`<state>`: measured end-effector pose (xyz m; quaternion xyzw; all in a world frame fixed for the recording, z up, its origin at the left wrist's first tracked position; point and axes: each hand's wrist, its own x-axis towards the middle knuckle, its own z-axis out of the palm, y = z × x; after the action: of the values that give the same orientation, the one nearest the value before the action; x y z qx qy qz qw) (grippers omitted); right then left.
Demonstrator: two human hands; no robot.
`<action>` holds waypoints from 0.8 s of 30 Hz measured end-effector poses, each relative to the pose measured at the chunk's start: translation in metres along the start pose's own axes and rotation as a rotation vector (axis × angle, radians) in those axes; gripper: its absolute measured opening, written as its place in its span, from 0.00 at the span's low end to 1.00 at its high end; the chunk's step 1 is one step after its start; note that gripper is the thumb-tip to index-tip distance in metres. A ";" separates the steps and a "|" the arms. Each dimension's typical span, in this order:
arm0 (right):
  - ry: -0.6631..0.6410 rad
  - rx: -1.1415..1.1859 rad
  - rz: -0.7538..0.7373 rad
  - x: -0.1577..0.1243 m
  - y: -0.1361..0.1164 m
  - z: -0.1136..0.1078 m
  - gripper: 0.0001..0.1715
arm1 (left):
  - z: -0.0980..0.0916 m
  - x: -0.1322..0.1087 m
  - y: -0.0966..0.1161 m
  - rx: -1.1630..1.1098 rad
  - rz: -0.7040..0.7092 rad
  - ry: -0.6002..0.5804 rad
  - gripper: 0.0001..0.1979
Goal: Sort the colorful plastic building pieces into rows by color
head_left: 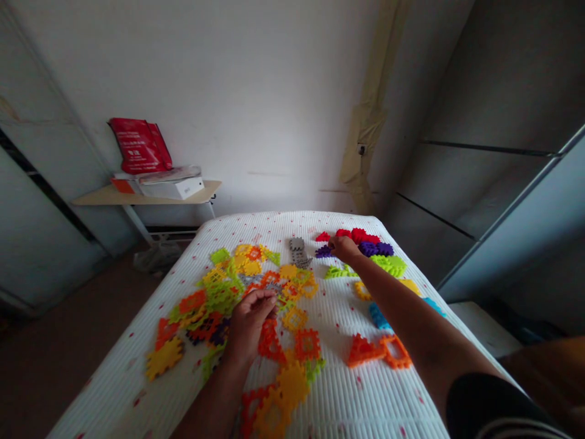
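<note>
My left hand [253, 317] is closed, fingers curled and thumb against them, over a loose spread of toothed plastic building tiles; what it holds, if anything, is hidden. Below its fingers lie orange tiles [270, 341] and yellow tiles [295, 318]. Farther off, my right hand [345, 249] is closed and reaches down beside a purple tile [323, 252]. Whether its fingers grip a tile cannot be made out. Around it are red tiles [359, 235], a stack of purple tiles [375, 249], green tiles [340, 272] and grey tiles [299, 253].
The tiles lie on a bed with a white ribbed cover [338, 390]. Under my right forearm are blue tiles [378, 317] and an orange group [365, 352]. A small table [100, 198] with a red bag [141, 146] and a white box [176, 188] stands back left.
</note>
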<state>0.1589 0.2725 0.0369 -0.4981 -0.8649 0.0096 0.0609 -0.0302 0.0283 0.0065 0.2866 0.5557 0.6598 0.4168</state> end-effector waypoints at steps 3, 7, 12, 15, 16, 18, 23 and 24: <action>-0.016 -0.002 0.002 0.000 0.001 0.003 0.12 | 0.001 0.000 0.001 -0.002 -0.009 0.005 0.14; -0.025 -0.002 -0.006 -0.002 0.003 0.002 0.13 | 0.000 0.000 0.000 0.007 -0.021 0.003 0.15; -0.035 -0.005 -0.003 -0.002 0.002 0.004 0.12 | 0.000 0.000 -0.003 -0.004 -0.007 0.001 0.15; -0.045 -0.008 0.000 -0.001 0.002 0.007 0.13 | 0.001 0.000 -0.001 0.007 -0.006 0.004 0.15; -0.048 -0.011 0.000 -0.001 0.001 0.007 0.13 | 0.001 0.000 -0.001 0.009 -0.007 0.005 0.15; -0.051 -0.019 -0.005 -0.001 0.000 0.008 0.12 | 0.001 0.000 0.000 0.011 -0.005 0.005 0.15; -0.048 -0.048 -0.025 -0.003 -0.004 0.005 0.11 | 0.000 0.001 -0.003 0.033 -0.001 0.002 0.15; -0.044 -0.052 -0.030 -0.004 -0.005 0.003 0.11 | -0.001 0.001 -0.004 0.040 0.001 0.008 0.15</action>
<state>0.1562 0.2672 0.0342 -0.4862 -0.8733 -0.0031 0.0292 -0.0307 0.0290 0.0027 0.2927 0.5701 0.6500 0.4084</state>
